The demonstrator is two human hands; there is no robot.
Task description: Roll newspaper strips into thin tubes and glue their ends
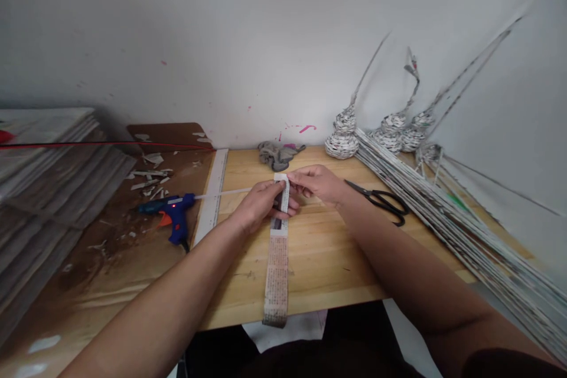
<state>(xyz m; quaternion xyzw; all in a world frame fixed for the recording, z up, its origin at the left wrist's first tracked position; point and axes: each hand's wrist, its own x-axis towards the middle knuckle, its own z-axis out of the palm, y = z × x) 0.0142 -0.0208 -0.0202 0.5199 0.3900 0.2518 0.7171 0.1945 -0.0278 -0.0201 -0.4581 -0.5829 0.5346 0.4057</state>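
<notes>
A long newspaper strip [277, 260] runs down the middle of the wooden table, its near end curling over the front edge. My left hand [264, 204] grips the strip near its far end, thumb on top and fingers underneath. At the far right corner of the strip, my right hand [316, 182] pinches the paper edge between thumb and fingers. A narrow fold shows along the strip's right side by the hands. Black-handled scissors [385, 201] lie just right of my right hand. Left of my hands rests a blue glue gun [178, 217] with a red light and a glue stick in it.
Stacked newspapers [53, 183] fill the left side. Paper scraps [153, 177] litter the brown board. A grey cloth [277, 155] lies by the wall. Woven paper gourds [342, 136] stand at the back right, beside a bundle of rolled paper sticks [434, 218]. A white strip [211, 201] lies left.
</notes>
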